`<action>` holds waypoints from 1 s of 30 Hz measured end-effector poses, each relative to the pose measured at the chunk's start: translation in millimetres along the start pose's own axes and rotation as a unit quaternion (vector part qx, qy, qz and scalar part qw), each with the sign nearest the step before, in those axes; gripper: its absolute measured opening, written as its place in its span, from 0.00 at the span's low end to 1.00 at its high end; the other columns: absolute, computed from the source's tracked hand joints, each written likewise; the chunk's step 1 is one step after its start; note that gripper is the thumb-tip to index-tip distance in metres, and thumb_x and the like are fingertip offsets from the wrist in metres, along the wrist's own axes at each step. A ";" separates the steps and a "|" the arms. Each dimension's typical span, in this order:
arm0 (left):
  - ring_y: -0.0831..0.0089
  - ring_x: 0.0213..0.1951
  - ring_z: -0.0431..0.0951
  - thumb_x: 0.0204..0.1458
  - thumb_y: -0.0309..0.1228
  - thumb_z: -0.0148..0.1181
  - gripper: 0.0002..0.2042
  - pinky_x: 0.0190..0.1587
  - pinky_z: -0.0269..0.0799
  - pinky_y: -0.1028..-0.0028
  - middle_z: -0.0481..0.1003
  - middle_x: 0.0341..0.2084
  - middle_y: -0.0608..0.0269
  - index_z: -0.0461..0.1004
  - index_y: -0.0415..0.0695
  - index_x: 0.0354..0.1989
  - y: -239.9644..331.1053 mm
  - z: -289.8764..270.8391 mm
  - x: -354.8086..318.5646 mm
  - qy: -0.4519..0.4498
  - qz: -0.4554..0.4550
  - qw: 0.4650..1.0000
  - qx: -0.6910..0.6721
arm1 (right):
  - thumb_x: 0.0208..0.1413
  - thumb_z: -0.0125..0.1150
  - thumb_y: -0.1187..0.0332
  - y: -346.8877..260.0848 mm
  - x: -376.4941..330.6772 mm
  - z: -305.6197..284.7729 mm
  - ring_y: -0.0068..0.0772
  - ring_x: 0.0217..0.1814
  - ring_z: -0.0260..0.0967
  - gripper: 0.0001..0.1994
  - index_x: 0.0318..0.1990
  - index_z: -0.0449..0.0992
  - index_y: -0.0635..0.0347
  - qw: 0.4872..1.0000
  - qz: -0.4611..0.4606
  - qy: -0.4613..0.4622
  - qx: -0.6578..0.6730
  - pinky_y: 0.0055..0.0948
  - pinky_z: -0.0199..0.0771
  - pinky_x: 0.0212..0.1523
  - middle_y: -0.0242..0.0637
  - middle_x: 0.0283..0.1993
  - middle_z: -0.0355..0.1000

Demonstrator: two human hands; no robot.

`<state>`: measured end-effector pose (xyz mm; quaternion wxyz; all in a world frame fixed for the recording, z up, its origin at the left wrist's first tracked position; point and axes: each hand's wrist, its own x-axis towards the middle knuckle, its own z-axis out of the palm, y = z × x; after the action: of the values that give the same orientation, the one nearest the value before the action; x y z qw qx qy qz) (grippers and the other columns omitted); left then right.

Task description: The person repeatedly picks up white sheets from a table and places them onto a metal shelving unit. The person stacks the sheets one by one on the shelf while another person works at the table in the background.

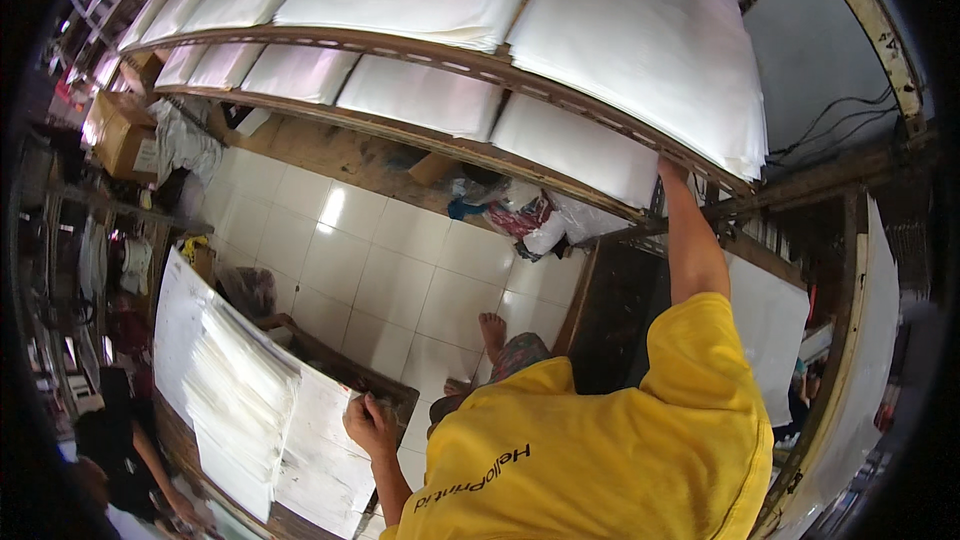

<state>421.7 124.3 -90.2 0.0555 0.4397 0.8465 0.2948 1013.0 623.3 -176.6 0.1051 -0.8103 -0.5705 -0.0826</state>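
Note:
My right arm stretches forward to the shelf rack, and my right hand [672, 171] is at the front edge of the lower shelf, beside a stack of white sheets [580, 148]. The upper shelf's rail and stack hide most of its fingers. Down at the left, my left hand [371, 426] is curled closed against the edge of a white board [325, 450] on a low table. Whatever its fingers may hold is hidden. Fanned white sheets [240, 390] lie on that board, left of the hand.
A large white stack [640, 50] fills the upper shelf above my right hand. Plastic-wrapped bundles [530, 220] lie under the rack. A cardboard box [122, 135] stands far left. Another person [130, 450] is at lower left. White tiles [390, 290] cover the floor.

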 end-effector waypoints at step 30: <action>0.52 0.54 0.68 0.50 0.29 0.61 0.14 0.56 0.62 0.55 0.71 0.49 0.50 0.75 0.40 0.45 -236.9 -250.2 -224.8 0.266 -0.194 0.941 0.071 | 0.62 0.56 0.65 -205.9 -593.3 -55.4 0.33 0.28 0.75 0.11 0.48 0.71 0.59 0.742 -0.096 -0.594 0.295 0.25 0.61 0.19 0.38 0.36 0.74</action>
<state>301.2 -267.2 -52.0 -0.1471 0.1748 0.9180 0.3241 619.3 137.7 -258.1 -0.0293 -0.5648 -0.5880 0.5783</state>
